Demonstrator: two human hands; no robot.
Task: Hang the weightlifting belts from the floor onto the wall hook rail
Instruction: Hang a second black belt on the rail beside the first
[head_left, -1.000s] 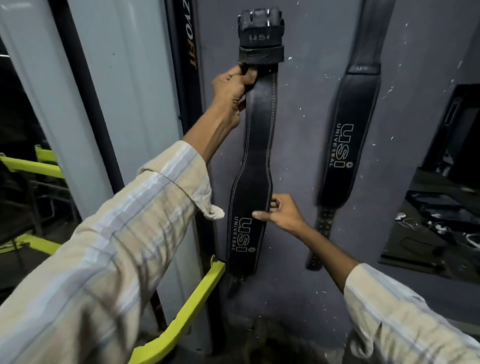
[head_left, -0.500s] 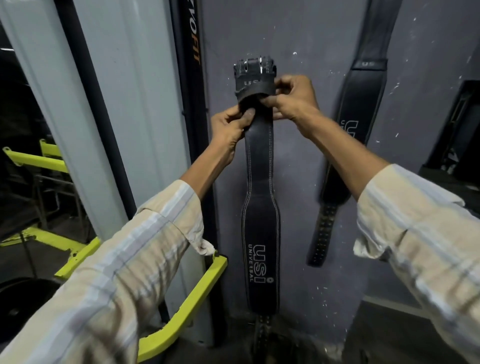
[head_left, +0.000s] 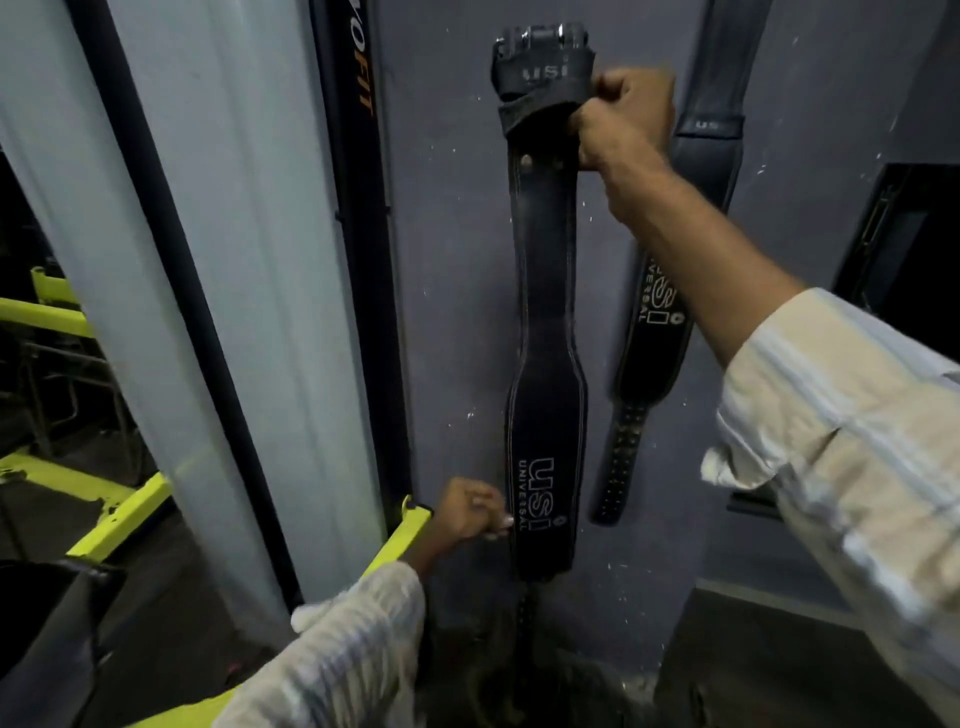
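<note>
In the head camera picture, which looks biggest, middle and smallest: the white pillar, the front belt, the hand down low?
1. White pillar
2. Front belt
3. Left hand

The hand is nearer the camera, yet it looks smallest.

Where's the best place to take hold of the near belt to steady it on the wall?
Grip the near belt on its narrow strap just under the buckle fold, coming from its right edge, where the right hand is. The strap is slim enough there to wrap; the lower part flares wide.
</note>
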